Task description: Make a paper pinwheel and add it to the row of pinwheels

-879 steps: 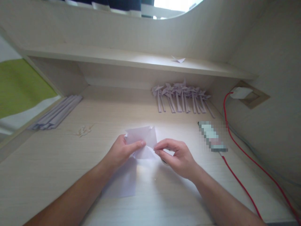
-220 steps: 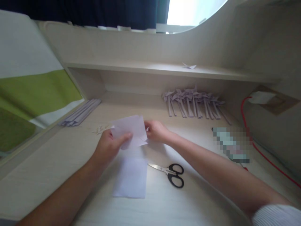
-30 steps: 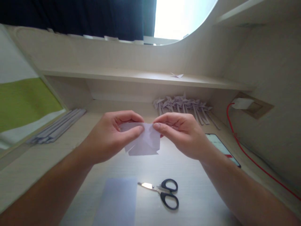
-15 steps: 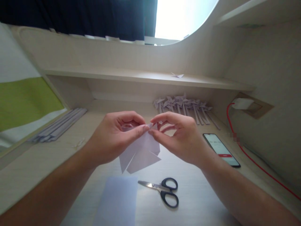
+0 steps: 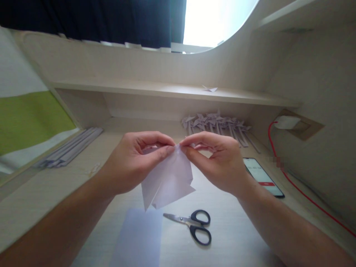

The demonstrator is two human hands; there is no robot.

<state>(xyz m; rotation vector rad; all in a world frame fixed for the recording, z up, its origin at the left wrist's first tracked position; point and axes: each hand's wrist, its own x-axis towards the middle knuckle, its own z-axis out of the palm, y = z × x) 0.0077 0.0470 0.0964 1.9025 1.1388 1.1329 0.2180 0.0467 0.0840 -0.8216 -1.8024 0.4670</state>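
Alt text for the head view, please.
The left hand and right hand pinch the top of a pale folded paper piece above a light wooden desk. Black-handled scissors and a flat pale paper sheet lie beneath.

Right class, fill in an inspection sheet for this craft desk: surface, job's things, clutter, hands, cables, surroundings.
Surface: pale wooden desk.
Job's things: folded paper held above the desk; flat sheet and scissors lying below it.
Clutter: phone, paper pinwheels, bundle of paper strips.
Hands: left hand and right hand both pinch the folded paper's top.
Cables: red cable to a white plug on the wall.
Surroundings: shelf with a paper scrap; bright window; green cloth at left.
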